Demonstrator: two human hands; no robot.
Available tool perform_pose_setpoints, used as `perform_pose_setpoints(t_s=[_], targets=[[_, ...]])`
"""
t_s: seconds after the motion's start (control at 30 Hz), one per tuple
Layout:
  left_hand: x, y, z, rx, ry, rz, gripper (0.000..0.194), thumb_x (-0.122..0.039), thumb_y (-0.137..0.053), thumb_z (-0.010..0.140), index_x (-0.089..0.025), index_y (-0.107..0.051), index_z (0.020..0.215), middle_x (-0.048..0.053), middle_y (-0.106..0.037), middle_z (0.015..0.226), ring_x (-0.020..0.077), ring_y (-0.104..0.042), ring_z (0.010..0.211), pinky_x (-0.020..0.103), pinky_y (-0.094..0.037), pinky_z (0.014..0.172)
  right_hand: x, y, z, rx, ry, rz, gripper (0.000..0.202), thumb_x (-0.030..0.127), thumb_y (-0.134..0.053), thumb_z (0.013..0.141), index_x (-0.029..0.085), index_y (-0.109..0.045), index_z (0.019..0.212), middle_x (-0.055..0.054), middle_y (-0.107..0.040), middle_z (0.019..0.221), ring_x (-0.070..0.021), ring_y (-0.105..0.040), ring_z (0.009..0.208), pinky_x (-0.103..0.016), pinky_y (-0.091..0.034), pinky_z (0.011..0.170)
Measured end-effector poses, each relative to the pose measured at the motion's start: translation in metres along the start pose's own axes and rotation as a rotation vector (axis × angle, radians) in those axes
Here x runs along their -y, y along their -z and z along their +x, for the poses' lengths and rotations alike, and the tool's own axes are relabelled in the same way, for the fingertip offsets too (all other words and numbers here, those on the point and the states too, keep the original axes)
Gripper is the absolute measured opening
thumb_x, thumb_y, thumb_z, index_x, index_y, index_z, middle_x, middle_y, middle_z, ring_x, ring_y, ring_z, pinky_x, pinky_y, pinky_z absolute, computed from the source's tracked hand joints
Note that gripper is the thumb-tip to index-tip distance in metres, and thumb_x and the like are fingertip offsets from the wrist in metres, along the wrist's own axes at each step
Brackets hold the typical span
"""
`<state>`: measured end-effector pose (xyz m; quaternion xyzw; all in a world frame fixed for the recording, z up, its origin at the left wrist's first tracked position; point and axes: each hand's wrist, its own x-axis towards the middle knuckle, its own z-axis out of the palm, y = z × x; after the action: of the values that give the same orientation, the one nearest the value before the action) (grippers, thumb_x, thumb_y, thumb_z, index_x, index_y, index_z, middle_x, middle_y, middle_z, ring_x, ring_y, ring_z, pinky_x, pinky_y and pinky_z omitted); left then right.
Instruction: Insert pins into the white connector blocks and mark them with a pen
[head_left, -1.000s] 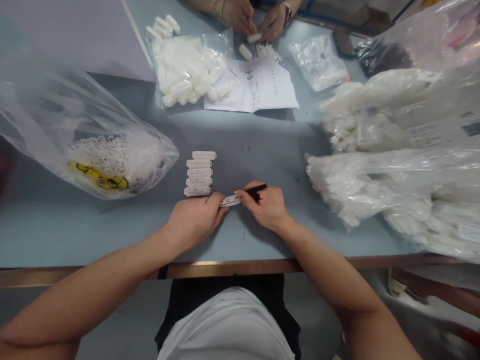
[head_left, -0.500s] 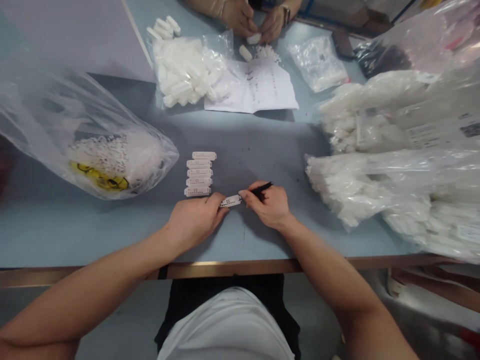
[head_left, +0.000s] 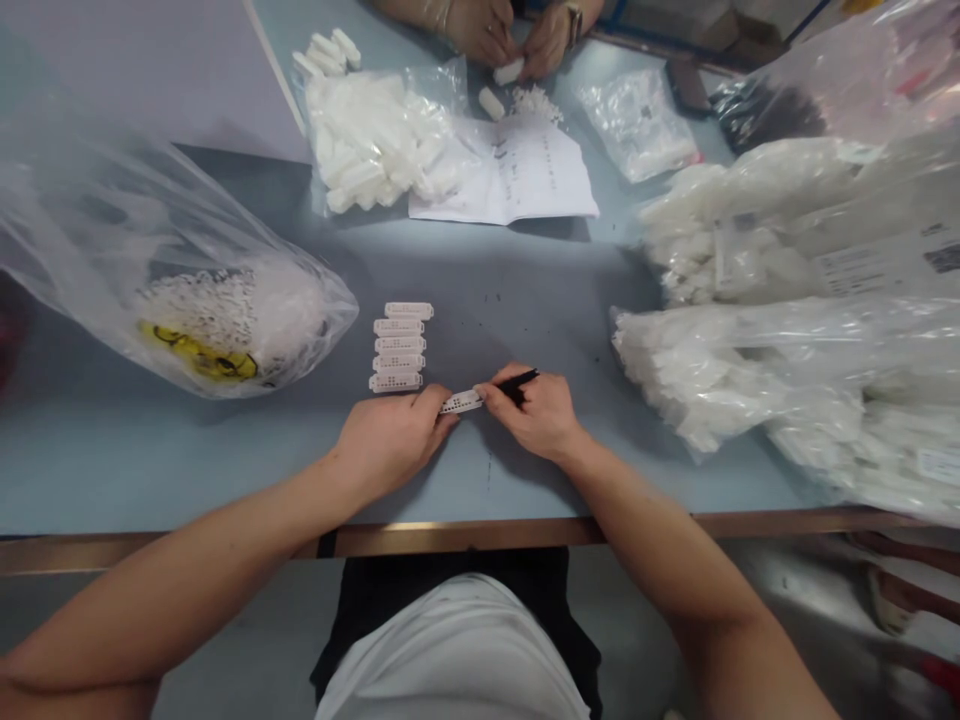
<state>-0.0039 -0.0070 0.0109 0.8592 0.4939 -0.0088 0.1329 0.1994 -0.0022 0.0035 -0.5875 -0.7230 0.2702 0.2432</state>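
Between thumb and fingers, my left hand (head_left: pixel 394 432) pinches one end of a small white plastic strip with holes (head_left: pixel 461 402). My right hand (head_left: pixel 536 412) is closed around a thin black pen-like tool (head_left: pixel 520 382). Its thumb and fingertips meet the strip's right end, so the tool's tip is hidden. Just beyond my left hand, several similar white strips (head_left: pixel 399 345) lie in a neat column on the blue-grey table (head_left: pixel 517 285).
At left stands a clear bag (head_left: pixel 247 310) of small white parts. Bulky plastic bags (head_left: pixel 720 370) of white pieces fill the right side. Across the table, another person's hands (head_left: pixel 517 45) work near a printed sheet (head_left: pixel 525 175) and a bag of white pieces (head_left: pixel 375 140).
My right hand and the black tool have shifted slightly left, closer against the strip's right end. My left hand stays in place. A foot at the lower right has moved right.
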Motion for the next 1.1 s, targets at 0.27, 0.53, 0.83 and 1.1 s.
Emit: perform_pose_setpoints(t_s=[0.27, 0.53, 0.83, 1.1], targets=[[-0.0003, -0.0002, -0.0008, -0.017, -0.010, 0.001, 0.037, -0.047, -0.035, 0.094, -0.020, -0.059, 0.100, 0.005, -0.068, 0.072, 0.0225, -0.064, 0.061, 0.028, -0.036, 0.047, 0.0003, -0.0001, -0.0013, -0.054, -0.067, 0.110, 0.035, 0.049, -0.055, 0.085, 0.019, -0.064, 0.070, 0.002, -0.060, 0.052, -0.0104, -0.056, 0.048, -0.022, -0.039, 0.051], [-0.0006, -0.0006, -0.0001, -0.021, -0.005, 0.033, 0.035, -0.046, -0.036, 0.094, -0.019, -0.059, 0.094, 0.005, -0.067, 0.068, 0.0225, -0.064, 0.060, 0.027, -0.033, 0.046, 0.0027, -0.0004, 0.0007, -0.060, -0.043, 0.095, 0.033, 0.047, -0.057, 0.084, 0.019, -0.064, 0.069, 0.001, -0.063, 0.054, -0.0107, -0.058, 0.050, -0.022, -0.040, 0.053], [-0.0003, -0.0015, 0.0008, -0.013, -0.005, 0.015, 0.034, -0.046, -0.037, 0.093, -0.020, -0.059, 0.100, 0.004, -0.068, 0.071, 0.0219, -0.065, 0.061, 0.026, -0.032, 0.046, 0.0085, -0.0018, 0.0008, -0.032, -0.027, 0.154, 0.032, 0.045, -0.057, 0.085, 0.020, -0.066, 0.068, 0.002, -0.065, 0.059, -0.0096, -0.058, 0.052, -0.020, -0.040, 0.053], [-0.0001, -0.0015, 0.0005, -0.021, 0.002, 0.014, 0.034, -0.045, -0.038, 0.093, -0.020, -0.059, 0.099, 0.005, -0.068, 0.070, 0.0215, -0.064, 0.060, 0.026, -0.032, 0.046, 0.0065, -0.0028, 0.0008, -0.021, -0.031, 0.159, 0.031, 0.045, -0.056, 0.086, 0.020, -0.066, 0.069, 0.001, -0.066, 0.062, -0.0097, -0.059, 0.054, -0.020, -0.041, 0.054]])
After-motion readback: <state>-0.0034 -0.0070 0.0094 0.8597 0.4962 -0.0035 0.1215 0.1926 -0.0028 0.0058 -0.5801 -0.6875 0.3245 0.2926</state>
